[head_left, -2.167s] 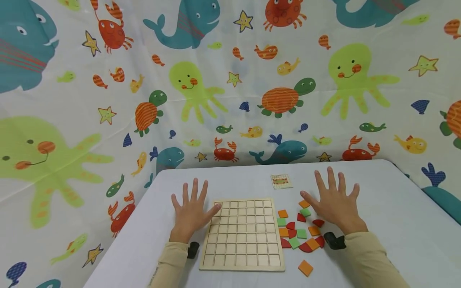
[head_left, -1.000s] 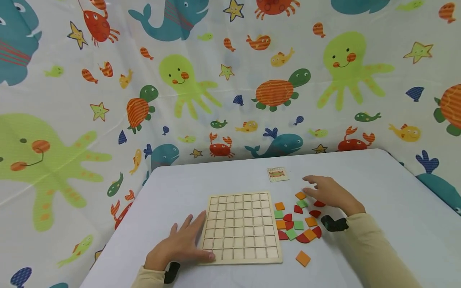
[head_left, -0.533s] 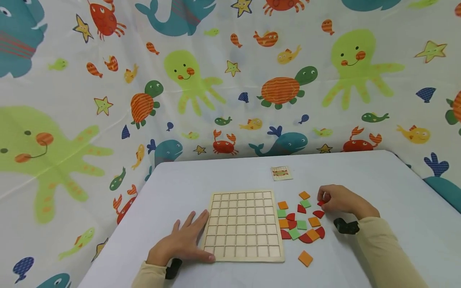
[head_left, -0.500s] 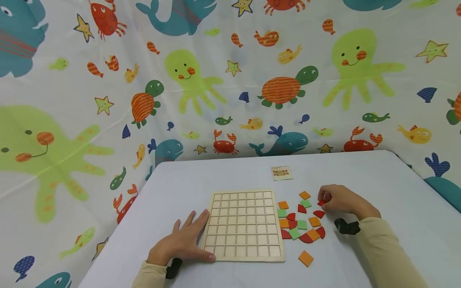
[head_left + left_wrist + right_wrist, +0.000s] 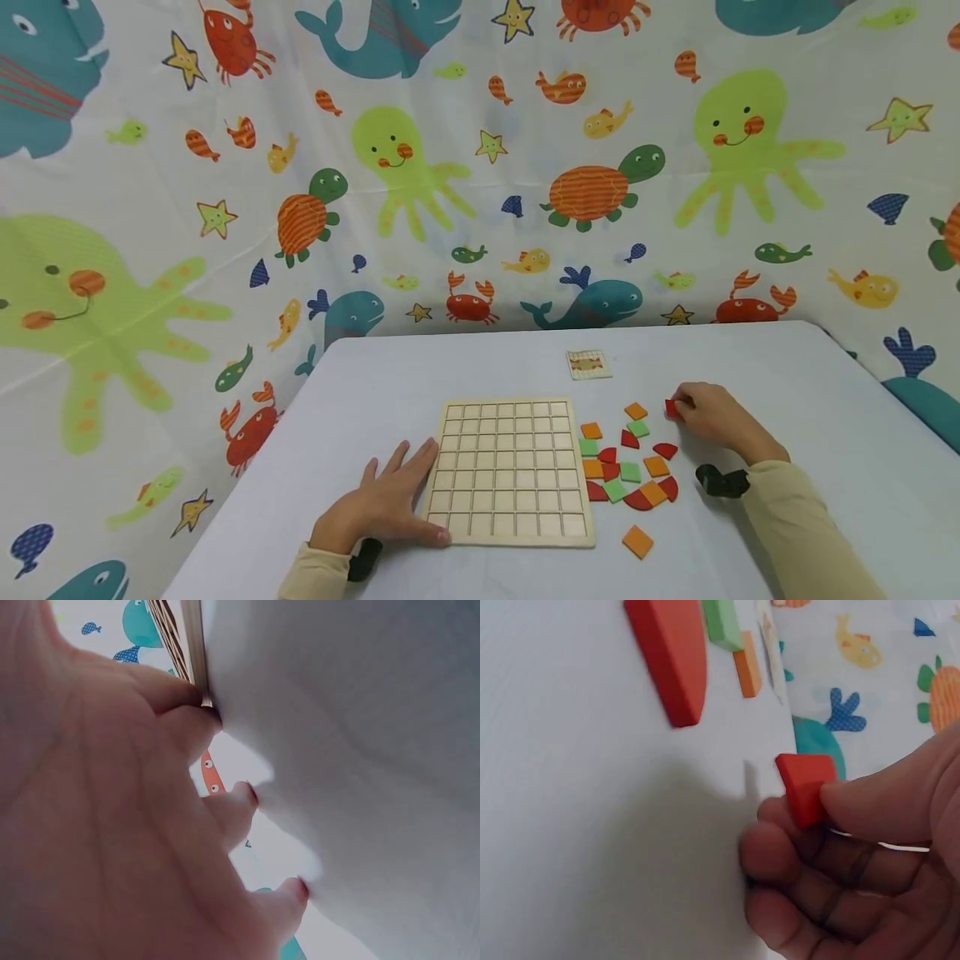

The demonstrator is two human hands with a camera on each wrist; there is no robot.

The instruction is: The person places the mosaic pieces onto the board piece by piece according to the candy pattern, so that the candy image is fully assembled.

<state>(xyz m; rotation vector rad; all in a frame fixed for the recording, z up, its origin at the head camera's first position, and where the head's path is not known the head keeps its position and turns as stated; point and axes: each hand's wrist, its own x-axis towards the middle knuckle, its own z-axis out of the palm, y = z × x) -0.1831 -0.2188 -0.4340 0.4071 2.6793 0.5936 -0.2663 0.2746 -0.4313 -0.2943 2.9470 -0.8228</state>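
Between thumb and fingers, my right hand [image 5: 716, 417] pinches a red quarter-round tile [image 5: 808, 787], just off the table at the far right of the loose pieces. My left hand [image 5: 382, 508] lies with straight, spread fingers along the left side of the wooden grid board [image 5: 510, 475], its thumb at the near left corner. In the left wrist view the fingertips [image 5: 296, 892] rest on the white table beside the board's edge. Red quarter-round tiles [image 5: 664, 451], orange squares [image 5: 637, 542] and green squares [image 5: 630, 472] lie loose to the right of the board.
A small picture card [image 5: 588, 364] with a gridded pattern lies behind the board, toward the back edge of the white table [image 5: 450, 367]. A curtain [image 5: 480, 183] printed with sea animals hangs behind and to the left.
My right hand has come down from spread fingers, picked up a red quarter-round tile and moved it slightly back. My left hand has moved from above the board to its left edge.
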